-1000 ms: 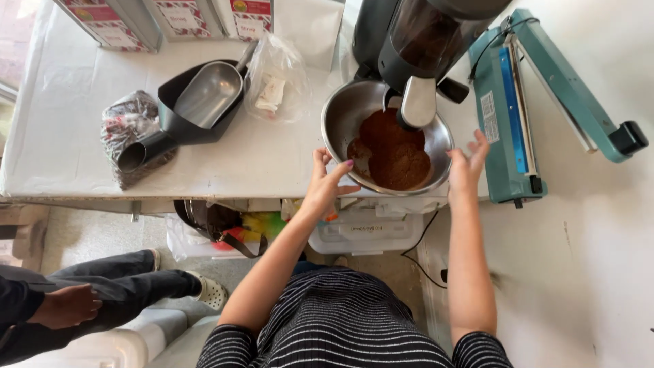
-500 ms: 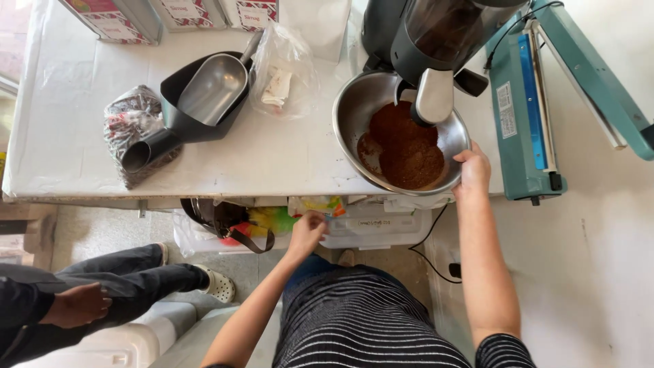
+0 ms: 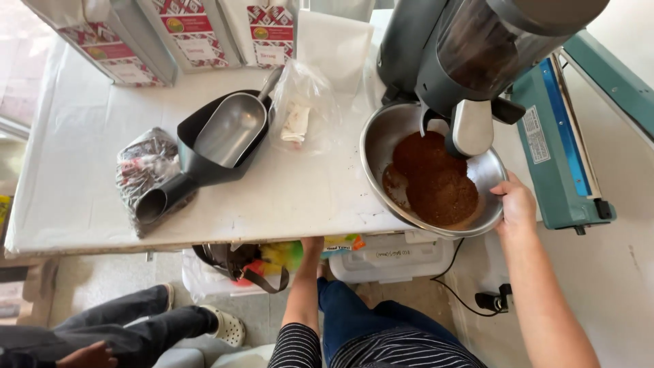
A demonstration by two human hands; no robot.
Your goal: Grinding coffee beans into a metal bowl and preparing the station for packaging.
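A steel bowl (image 3: 371,146) holding brown ground powder (image 3: 436,180) sits under the spout of a grey grinder (image 3: 470,54) at the table's right end. My right hand (image 3: 516,204) grips the bowl's right rim. My left hand (image 3: 313,245) reaches under the table's front edge, near a white plastic box (image 3: 388,259); its fingers are hidden by the tabletop.
A metal scoop (image 3: 231,129) lies in a black scoop (image 3: 177,184) at mid-table, with a crumpled foil bag (image 3: 143,160) and a clear plastic bag (image 3: 303,112) nearby. Patterned packages (image 3: 191,34) stand at the back. A teal heat sealer (image 3: 558,136) sits right. Another person's legs (image 3: 136,327) are lower left.
My left hand let go of the bowl's left rim and dropped below the table edge. My right hand stayed on the bowl's right rim.
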